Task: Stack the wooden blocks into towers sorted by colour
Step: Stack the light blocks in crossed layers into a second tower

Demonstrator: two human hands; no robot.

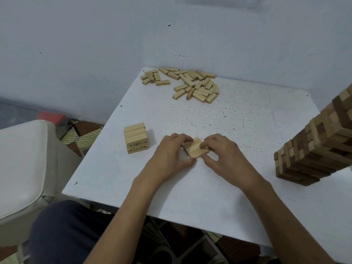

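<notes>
Frame centre: left hand [171, 152] and right hand [222, 152], fingers curled, pinch flat row of pale blocks [195, 148] on surface [238, 115].

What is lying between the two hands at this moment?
In the head view, a flat row of light wooden blocks lies on the table between the left hand and the right hand; both hold its sides.

A pale blue-grey painted wall [95, 44], marked with a few small dark spots, rises behind a white square tabletop [238, 115] flecked with dark specks. A white padded seat [21, 159] stands to the left. The brown and cream tiled floor [85, 138] carries fan-shaped line patterns. The light is soft and even.
</notes>
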